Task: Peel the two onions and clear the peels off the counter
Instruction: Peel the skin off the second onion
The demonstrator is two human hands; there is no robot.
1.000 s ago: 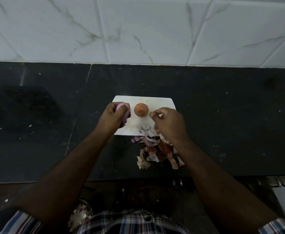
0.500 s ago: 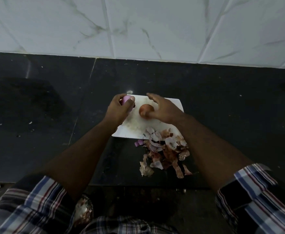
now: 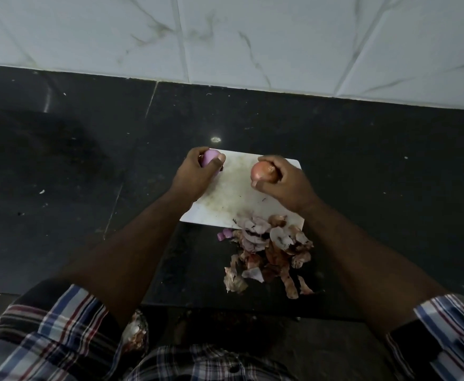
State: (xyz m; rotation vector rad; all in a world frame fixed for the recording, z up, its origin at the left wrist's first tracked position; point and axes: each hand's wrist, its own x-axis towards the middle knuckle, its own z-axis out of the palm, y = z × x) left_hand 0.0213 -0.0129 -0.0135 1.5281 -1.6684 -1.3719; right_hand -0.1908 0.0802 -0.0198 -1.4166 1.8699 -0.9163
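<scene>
Black worktop (image 3: 362,166) under white tiled wall (image 3: 252,37), white cutting board (image 3: 236,193) at centre, peel heap (image 3: 269,254) off its near edge, left hand (image 3: 195,174) gripping peeled purple onion (image 3: 210,158) at board's far-left corner, right hand (image 3: 288,182) gripping unpeeled brown onion (image 3: 262,171) over board's right side

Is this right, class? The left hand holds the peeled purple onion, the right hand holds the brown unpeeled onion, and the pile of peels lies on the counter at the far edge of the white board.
One detail is wrong. The head view shows the pile of peels at the near edge of the white board, not the far edge. The left hand does hold the peeled purple onion, and the right hand the brown unpeeled onion.
</scene>
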